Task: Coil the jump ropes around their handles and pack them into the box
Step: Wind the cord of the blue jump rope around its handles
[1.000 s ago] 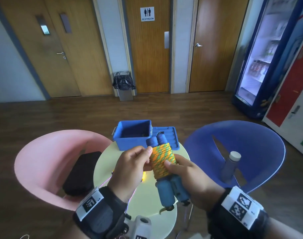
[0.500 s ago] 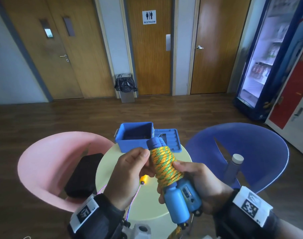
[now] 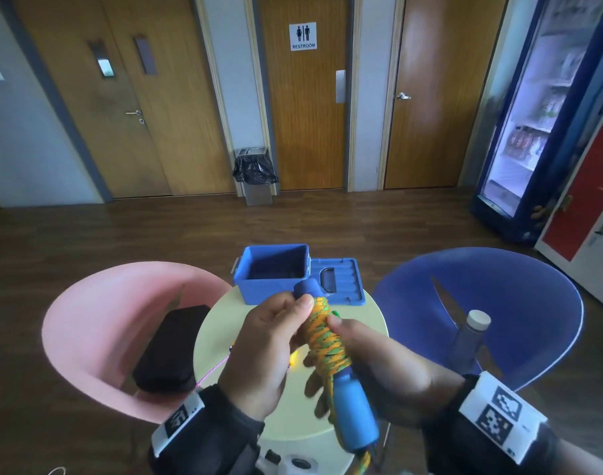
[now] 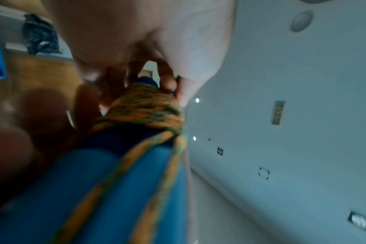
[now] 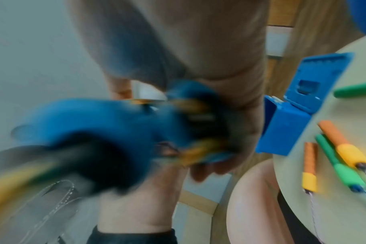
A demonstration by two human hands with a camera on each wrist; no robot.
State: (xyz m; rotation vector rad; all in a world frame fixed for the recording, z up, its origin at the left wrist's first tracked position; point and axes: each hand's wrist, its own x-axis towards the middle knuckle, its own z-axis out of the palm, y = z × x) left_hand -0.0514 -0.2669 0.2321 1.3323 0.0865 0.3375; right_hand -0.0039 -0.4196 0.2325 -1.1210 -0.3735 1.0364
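A jump rope with blue handles [image 3: 356, 411] has its orange-green cord [image 3: 326, 337] coiled round them; I hold it tilted above the round table [image 3: 368, 313]. My right hand [image 3: 385, 365] grips the coiled bundle from the right. My left hand [image 3: 276, 337] pinches the top of the coil near the dark blue handle ends [image 3: 307, 289]. The open blue box [image 3: 274, 274] stands at the table's far edge, its lid [image 3: 341, 281] lying flat to its right. In the left wrist view the coil [image 4: 140, 107] and handles [image 4: 94, 189] fill the frame, blurred.
Orange-yellow handles [image 5: 343, 148] and green handles [image 5: 338, 165] of other ropes lie on the table. A pink chair [image 3: 98, 323] with a black case [image 3: 173, 347] stands left, a blue chair [image 3: 519, 303] with a grey bottle [image 3: 468, 337] right.
The bundle has tilted, its lower handle ends swinging toward me and to the right. Both hands stayed on the coil and rose slightly.
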